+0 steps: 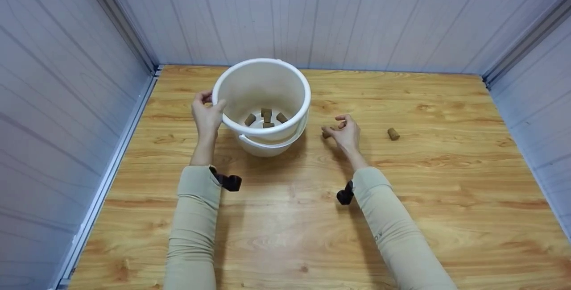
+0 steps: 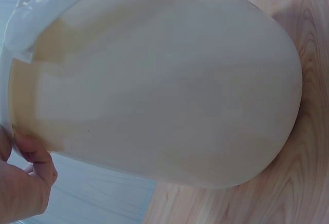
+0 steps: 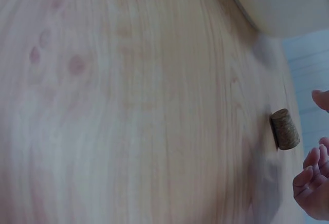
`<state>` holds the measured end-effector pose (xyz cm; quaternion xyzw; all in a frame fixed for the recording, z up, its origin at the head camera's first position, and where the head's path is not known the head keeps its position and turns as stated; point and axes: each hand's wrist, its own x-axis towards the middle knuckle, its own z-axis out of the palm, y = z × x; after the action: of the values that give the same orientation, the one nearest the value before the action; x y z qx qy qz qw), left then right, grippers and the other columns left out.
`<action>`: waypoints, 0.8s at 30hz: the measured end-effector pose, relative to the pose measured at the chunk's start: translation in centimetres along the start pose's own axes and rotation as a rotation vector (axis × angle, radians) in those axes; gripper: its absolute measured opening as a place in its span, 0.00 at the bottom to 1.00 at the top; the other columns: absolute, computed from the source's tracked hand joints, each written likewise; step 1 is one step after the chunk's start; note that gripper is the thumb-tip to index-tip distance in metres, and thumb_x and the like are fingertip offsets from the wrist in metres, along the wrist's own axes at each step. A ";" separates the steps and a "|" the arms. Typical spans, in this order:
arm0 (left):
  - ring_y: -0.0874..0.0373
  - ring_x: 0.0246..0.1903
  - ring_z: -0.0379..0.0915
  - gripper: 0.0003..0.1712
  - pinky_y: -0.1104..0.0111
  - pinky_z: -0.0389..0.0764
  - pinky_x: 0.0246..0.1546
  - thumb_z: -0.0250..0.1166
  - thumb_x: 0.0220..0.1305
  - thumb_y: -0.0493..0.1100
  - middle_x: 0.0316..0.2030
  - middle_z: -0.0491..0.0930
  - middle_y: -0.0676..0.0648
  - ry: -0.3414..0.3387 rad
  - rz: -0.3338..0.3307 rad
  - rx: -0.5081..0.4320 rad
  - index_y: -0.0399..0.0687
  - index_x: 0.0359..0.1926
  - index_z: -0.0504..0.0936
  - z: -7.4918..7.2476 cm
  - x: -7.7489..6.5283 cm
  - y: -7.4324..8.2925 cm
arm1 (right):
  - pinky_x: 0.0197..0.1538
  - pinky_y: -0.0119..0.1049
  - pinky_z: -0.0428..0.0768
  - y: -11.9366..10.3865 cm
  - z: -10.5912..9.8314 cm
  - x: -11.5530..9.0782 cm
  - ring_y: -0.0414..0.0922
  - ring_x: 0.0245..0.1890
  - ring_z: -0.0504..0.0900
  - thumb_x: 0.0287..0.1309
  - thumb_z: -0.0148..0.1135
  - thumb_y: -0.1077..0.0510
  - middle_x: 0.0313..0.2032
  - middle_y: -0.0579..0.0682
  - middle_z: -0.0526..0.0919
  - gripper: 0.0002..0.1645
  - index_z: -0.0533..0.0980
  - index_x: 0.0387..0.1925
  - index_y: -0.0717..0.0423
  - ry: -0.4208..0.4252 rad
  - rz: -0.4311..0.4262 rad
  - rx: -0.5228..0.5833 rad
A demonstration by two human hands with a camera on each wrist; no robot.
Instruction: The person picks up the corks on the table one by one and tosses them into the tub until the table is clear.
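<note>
A white bucket (image 1: 261,136) stands on the wooden table, its handle hanging down at the front. My left hand (image 1: 207,113) grips its rim on the left, the thumb inside the rim and the fingers outside; the left wrist view shows those curled fingers (image 2: 33,152). Several brown corks (image 1: 250,119) lie on the bucket's floor. To the right of the bucket, my right hand (image 1: 347,134) hovers at a cork (image 3: 285,129) lying on its side on the table. Thumb and fingers are apart there, with nothing pinched between them.
Another cork (image 1: 393,134) lies on the table (image 1: 290,218) to the right of my right hand. Pale panel walls (image 1: 294,18) close off the table at the back and both sides.
</note>
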<state>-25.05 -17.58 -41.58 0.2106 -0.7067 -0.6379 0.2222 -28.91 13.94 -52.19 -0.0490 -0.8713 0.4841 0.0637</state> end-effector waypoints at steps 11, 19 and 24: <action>0.61 0.23 0.65 0.22 0.74 0.72 0.25 0.59 0.43 0.27 0.30 0.69 0.47 -0.007 -0.003 0.008 0.30 0.45 0.72 0.0 -0.1 0.1 | 0.35 0.38 0.70 0.6 0.1 -0.3 0.48 0.32 0.69 0.37 0.71 0.55 0.32 0.58 0.73 0.30 0.71 0.43 0.65 -0.035 0.012 -0.004; 0.61 0.25 0.66 0.22 0.73 0.74 0.28 0.58 0.43 0.25 0.30 0.67 0.47 -0.014 -0.002 -0.024 0.29 0.45 0.71 0.1 0.1 0.0 | 0.37 0.41 0.72 1.0 0.3 -0.2 0.49 0.32 0.72 0.37 0.71 0.55 0.33 0.58 0.75 0.28 0.72 0.41 0.65 -0.054 -0.005 -0.038; 0.61 0.26 0.66 0.22 0.73 0.74 0.28 0.58 0.42 0.25 0.30 0.67 0.48 -0.008 -0.006 -0.030 0.29 0.45 0.72 0.1 0.1 0.0 | 0.38 0.41 0.72 1.0 0.4 -0.3 0.49 0.32 0.73 0.38 0.70 0.55 0.33 0.58 0.76 0.27 0.73 0.40 0.64 -0.069 -0.010 -0.058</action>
<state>-25.17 -17.57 -41.59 0.2069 -0.6973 -0.6498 0.2206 -28.67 14.14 -53.25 -0.0296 -0.8868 0.4599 0.0344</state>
